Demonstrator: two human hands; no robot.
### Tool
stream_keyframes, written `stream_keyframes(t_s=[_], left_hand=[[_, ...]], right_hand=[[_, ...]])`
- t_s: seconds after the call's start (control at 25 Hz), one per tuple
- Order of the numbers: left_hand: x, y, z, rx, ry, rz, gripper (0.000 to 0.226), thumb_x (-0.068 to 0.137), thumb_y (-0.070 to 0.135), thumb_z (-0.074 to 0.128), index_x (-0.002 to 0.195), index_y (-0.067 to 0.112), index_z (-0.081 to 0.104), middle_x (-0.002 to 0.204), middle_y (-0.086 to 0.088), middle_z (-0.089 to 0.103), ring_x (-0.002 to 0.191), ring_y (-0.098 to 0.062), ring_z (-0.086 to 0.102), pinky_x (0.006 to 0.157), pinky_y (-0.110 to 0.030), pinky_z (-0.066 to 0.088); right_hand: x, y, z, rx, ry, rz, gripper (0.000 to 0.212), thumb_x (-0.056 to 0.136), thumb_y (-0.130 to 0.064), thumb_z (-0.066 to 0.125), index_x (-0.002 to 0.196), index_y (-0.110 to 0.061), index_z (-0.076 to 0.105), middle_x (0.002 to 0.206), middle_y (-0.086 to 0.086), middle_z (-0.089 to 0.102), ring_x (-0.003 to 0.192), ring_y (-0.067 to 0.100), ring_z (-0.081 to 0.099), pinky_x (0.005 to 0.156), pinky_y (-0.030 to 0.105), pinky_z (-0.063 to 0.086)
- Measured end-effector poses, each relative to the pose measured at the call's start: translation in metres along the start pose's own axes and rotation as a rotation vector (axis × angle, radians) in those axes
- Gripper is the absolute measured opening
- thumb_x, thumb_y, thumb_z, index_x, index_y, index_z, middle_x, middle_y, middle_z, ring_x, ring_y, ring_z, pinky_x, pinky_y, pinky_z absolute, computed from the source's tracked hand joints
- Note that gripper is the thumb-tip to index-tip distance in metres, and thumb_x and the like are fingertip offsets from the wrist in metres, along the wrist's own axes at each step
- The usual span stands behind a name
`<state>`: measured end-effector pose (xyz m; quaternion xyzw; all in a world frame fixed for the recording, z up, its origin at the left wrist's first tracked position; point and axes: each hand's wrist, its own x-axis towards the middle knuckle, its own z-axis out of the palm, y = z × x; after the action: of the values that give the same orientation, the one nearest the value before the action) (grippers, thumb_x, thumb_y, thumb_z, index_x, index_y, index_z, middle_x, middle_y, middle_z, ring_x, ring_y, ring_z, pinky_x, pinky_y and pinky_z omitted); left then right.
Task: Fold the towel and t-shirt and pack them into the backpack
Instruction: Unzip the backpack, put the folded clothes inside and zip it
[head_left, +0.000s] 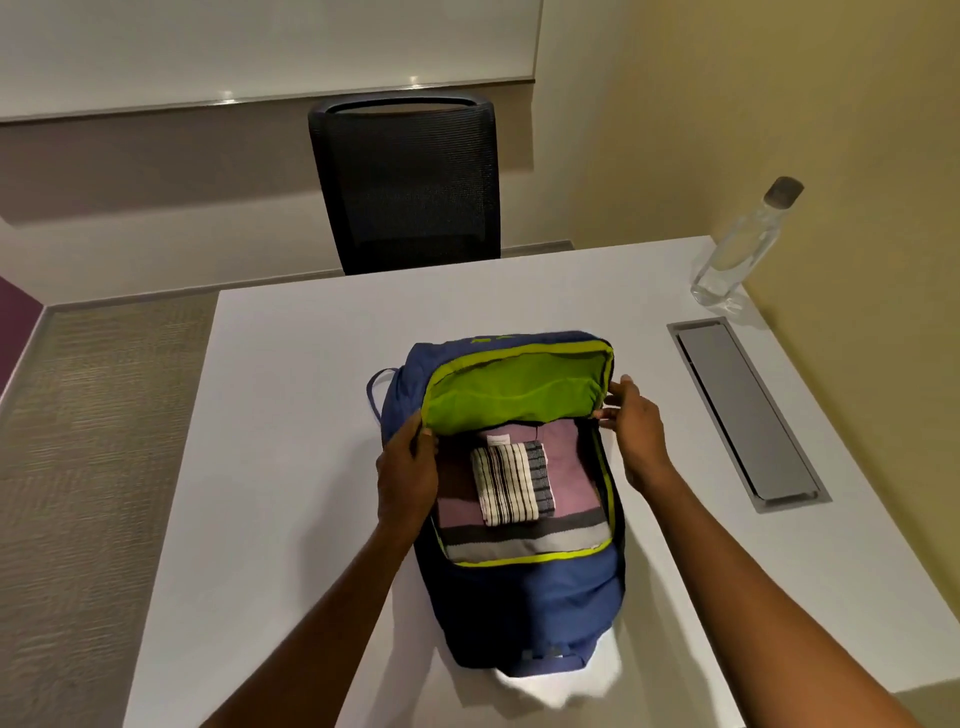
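Note:
A blue backpack (535, 603) with a lime-green lining lies flat on the white table (291, 467), its main flap (514, 384) lifted open towards the far side. Inside lies a folded mauve t-shirt (563, 467) with grey and white stripes. On top of it sits a small folded towel (511, 483), striped black and white. My left hand (408, 467) grips the flap's left edge near the zip. My right hand (636, 421) pinches the flap's right edge.
A clear water bottle (743, 244) stands at the table's far right corner. A grey cable hatch (748, 410) is set into the tabletop right of the backpack. A black mesh chair (410, 182) stands behind the table. Something white (561, 686) pokes out under the backpack's near end.

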<state>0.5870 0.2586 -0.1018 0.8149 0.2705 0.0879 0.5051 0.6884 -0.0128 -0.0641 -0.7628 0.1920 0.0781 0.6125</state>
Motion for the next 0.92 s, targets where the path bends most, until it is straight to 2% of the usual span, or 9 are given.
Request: stream_keyframes(t_s=[0.04,0.16,0.28,0.36,0.4,0.52,0.64,0.76,0.92], left_hand=[[-0.005,-0.003,-0.003,-0.155,-0.019,-0.119,0.028,0.107,0.032,0.052,0.116,0.022,0.076,0.1,-0.004,0.077,0.095,-0.021,0.071,0.089,-0.038,0.057],[-0.021,-0.009,-0.008,-0.526,-0.052,-0.383,0.034,0.104,0.047,0.054,0.096,0.027,0.08,0.097,-0.005,0.079,0.094,-0.026,0.074,0.091,-0.042,0.057],[-0.043,-0.015,-0.012,-0.386,-0.083,-0.312,0.016,0.099,0.033,0.069,0.109,0.023,0.075,0.105,-0.001,0.075,0.098,-0.019,0.069,0.087,-0.033,0.055],[-0.055,-0.025,-0.013,-0.317,-0.139,-0.273,0.033,0.094,0.018,0.076,0.126,0.018,0.067,0.114,-0.002,0.071,0.104,-0.015,0.068,0.09,-0.031,0.057],[-0.061,-0.032,-0.014,-0.317,-0.158,-0.292,0.038,0.093,0.014,0.076,0.129,0.02,0.064,0.116,-0.003,0.07,0.104,-0.015,0.068,0.091,-0.034,0.059],[-0.069,-0.047,-0.016,-0.266,-0.189,-0.347,0.033,0.094,0.012,0.074,0.118,0.024,0.056,0.112,-0.002,0.069,0.103,-0.021,0.069,0.091,-0.039,0.06],[-0.065,-0.049,-0.02,-0.103,-0.138,-0.257,0.018,0.097,0.02,0.072,0.11,0.022,0.059,0.104,0.004,0.07,0.098,-0.018,0.068,0.088,-0.04,0.06],[-0.037,-0.047,-0.025,0.04,-0.057,-0.097,0.01,0.1,0.016,0.065,0.11,0.015,0.068,0.107,-0.003,0.071,0.096,-0.022,0.068,0.088,-0.043,0.06],[0.014,-0.04,-0.03,0.175,-0.03,0.016,0.02,0.1,0.01,0.062,0.117,0.009,0.074,0.112,-0.012,0.072,0.1,-0.027,0.069,0.092,-0.041,0.059]], right_hand=[[-0.009,0.001,-0.004,0.108,-0.001,0.065,0.048,0.109,-0.046,0.034,0.099,-0.019,0.072,0.091,0.006,0.075,0.085,0.024,0.07,0.085,0.037,0.054],[-0.025,0.014,-0.02,0.338,-0.035,0.191,0.051,0.108,-0.051,0.04,0.106,-0.012,0.074,0.094,0.003,0.078,0.086,0.018,0.074,0.082,0.03,0.056],[-0.043,0.031,-0.027,0.323,-0.082,0.225,0.026,0.103,-0.028,0.06,0.105,-0.007,0.076,0.102,0.006,0.08,0.094,0.02,0.074,0.078,0.03,0.057],[-0.052,0.053,-0.029,0.269,-0.067,0.198,0.013,0.097,-0.008,0.067,0.107,-0.007,0.075,0.108,0.01,0.078,0.098,0.023,0.074,0.08,0.029,0.059],[-0.055,0.067,-0.03,0.24,-0.054,0.182,0.018,0.095,-0.003,0.068,0.112,-0.008,0.074,0.112,0.011,0.077,0.102,0.025,0.074,0.084,0.031,0.059],[-0.067,0.104,-0.032,0.117,0.003,0.17,0.036,0.091,-0.002,0.075,0.126,-0.009,0.07,0.117,0.01,0.073,0.115,0.031,0.069,0.101,0.046,0.057],[-0.079,0.122,-0.031,0.002,0.05,0.216,0.039,0.089,-0.005,0.078,0.125,-0.015,0.069,0.112,0.013,0.071,0.102,0.033,0.069,0.099,0.054,0.057],[-0.09,0.116,-0.026,-0.174,0.092,0.157,0.038,0.088,-0.011,0.077,0.125,-0.014,0.068,0.12,0.015,0.069,0.095,0.027,0.067,0.095,0.048,0.057],[-0.105,0.094,-0.001,-0.45,0.279,-0.123,0.033,0.089,-0.01,0.071,0.122,-0.008,0.069,0.123,0.016,0.064,0.109,0.032,0.062,0.097,0.045,0.052]])
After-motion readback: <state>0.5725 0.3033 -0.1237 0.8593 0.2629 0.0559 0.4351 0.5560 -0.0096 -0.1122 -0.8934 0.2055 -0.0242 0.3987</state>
